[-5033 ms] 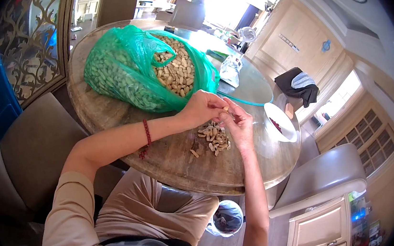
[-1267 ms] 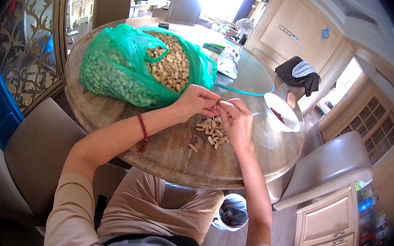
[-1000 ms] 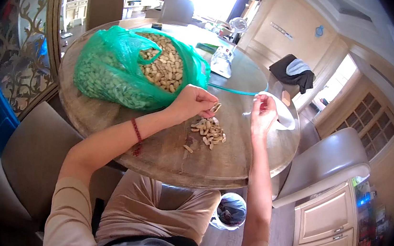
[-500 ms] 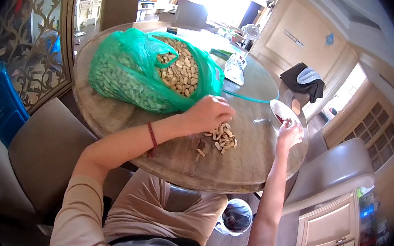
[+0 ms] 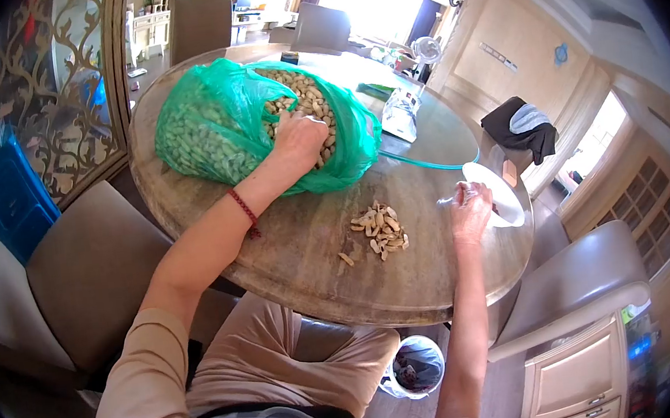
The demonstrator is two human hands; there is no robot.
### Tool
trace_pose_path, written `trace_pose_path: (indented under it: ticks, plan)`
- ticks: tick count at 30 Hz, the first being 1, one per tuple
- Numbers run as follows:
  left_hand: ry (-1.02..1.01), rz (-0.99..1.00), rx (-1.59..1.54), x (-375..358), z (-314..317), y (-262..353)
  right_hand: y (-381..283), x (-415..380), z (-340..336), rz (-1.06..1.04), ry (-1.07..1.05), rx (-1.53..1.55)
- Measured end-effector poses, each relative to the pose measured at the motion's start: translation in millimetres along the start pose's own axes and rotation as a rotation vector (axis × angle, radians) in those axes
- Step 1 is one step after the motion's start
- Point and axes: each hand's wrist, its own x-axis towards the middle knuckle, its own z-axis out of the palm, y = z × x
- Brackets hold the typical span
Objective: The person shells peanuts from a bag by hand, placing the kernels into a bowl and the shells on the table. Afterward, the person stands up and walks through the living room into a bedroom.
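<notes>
My left hand (image 5: 301, 141), with a red beaded bracelet at its wrist, reaches into the mouth of a green plastic bag (image 5: 207, 120). It is among unshelled peanuts (image 5: 302, 90), and its fingertips are hidden there. My right hand (image 5: 471, 209) is beside the left rim of a white bowl (image 5: 510, 208), its fingers curled together. Whatever they may hold is too small to make out, and this hand covers part of the bowl. A small heap of peanut shells (image 5: 383, 227) lies on the table between my forearms, with one piece (image 5: 346, 259) apart from it.
The round table (image 5: 311, 293) bears a white packet (image 5: 400, 114) and a teal cord (image 5: 428, 164) behind the bowl. A lined waste bin (image 5: 414, 368) stands on the floor below the table edge. Chairs stand left (image 5: 92, 267) and right (image 5: 576, 286).
My left hand has moved from above the shell heap up and left into the bag of peanuts. My right hand has shifted from over the bowl to its left side.
</notes>
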Motion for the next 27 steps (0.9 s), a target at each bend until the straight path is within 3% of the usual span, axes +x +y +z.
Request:
trace_pose_path:
  ticks: [11, 19, 21, 27]
  plan:
    - [-0.024, -0.002, 0.009, -0.7, 4.7, 1.4, -32.7, -2.4, -4.3, -0.132, -0.125, 0.260]
    - [-0.048, 0.008, 0.031, 1.5, 6.2, -0.1, -34.0, -3.4, -3.2, -0.150, -0.139, 0.288]
    - [0.006, 0.126, 0.078, 3.7, 7.2, -0.2, -34.5, -3.2, -3.9, -0.145, -0.137, 0.296]
    - [0.026, 0.153, 0.075, 5.3, 7.5, -0.7, -35.2, -4.2, -2.5, -0.138, -0.159, 0.294]
